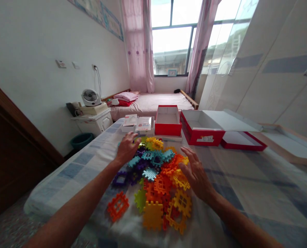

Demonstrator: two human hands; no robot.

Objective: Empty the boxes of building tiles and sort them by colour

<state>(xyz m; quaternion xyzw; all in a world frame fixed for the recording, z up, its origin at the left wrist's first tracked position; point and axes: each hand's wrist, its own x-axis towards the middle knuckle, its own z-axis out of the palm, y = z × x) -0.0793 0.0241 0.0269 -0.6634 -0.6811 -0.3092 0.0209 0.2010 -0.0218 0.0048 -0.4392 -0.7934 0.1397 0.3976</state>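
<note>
A heap of notched plastic pieces lies on the checked cloth point(91, 179), with turquoise pieces point(157, 158) in its middle. Purple pieces point(120, 178) are on its left, orange ones point(161, 184) near the centre, and yellow ones point(153, 215) towards me. My left hand point(127, 148) is at the heap's far left edge, fingers apart, holding nothing visible. On the right side my right hand point(194, 172) is open beside the yellow and orange pieces, its fingers spread. A single orange piece point(118, 206) lies apart at the near left.
Beyond the heap stand small white boxes point(145, 124), an upright-sided red box point(168, 129) and a larger open red box point(205, 136). A shallow red tray point(243, 141) and a pale tray point(293, 146) are farther right.
</note>
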